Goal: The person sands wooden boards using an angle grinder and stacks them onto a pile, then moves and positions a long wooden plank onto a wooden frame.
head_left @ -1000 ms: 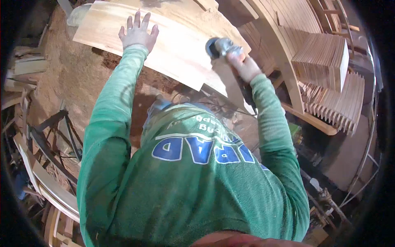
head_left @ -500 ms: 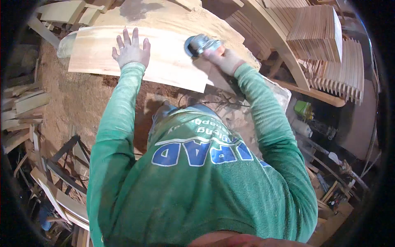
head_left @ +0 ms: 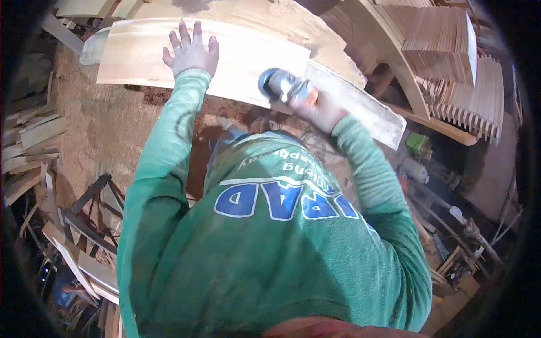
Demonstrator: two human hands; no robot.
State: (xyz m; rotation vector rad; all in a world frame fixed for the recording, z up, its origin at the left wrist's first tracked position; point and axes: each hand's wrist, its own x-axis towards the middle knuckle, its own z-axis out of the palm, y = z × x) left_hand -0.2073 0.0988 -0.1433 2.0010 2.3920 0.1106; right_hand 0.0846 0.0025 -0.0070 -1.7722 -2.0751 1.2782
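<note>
My left hand lies flat on a pale, curved wooden board, fingers spread, a ring on one of them. My right hand is wrapped round the orange-and-grey body of an angle grinder. The grinder's round head is over the board's near right corner, partly past its edge. Motion blur hides whether the disc touches the wood. Beneath the board is a dusty grey-white bench surface, showing to the right.
Sheets of pale wood lie beyond the board. At the right stand stacks of curved wooden pieces behind an arched wooden rail. Offcuts are piled at the left. Sawdust covers the floor.
My right hand has brought the grinder nearer my body, toward the board's near right corner. My left hand stays flat on the board. The view has shifted slightly.
</note>
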